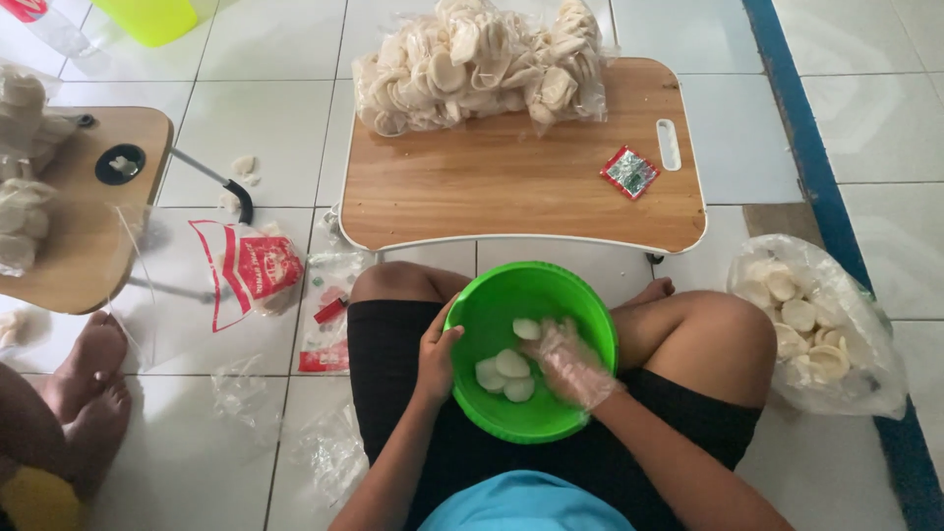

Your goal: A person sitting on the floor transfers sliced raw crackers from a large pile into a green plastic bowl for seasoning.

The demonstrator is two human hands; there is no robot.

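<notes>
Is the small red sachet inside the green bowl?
No, the red sachet lies on the wooden lap table, while the green bowl on the person's lap holds only pale crackers.

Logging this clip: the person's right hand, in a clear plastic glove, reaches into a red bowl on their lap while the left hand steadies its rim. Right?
Not quite: the head view shows the bowl is green, not red. The gloved right hand reaches into it; the left hand steadies its rim.

A home floor: white tiles (pixel 265 138), low folding table (pixel 511 187) (bare feet (pixel 93 383) nearby).
</notes>
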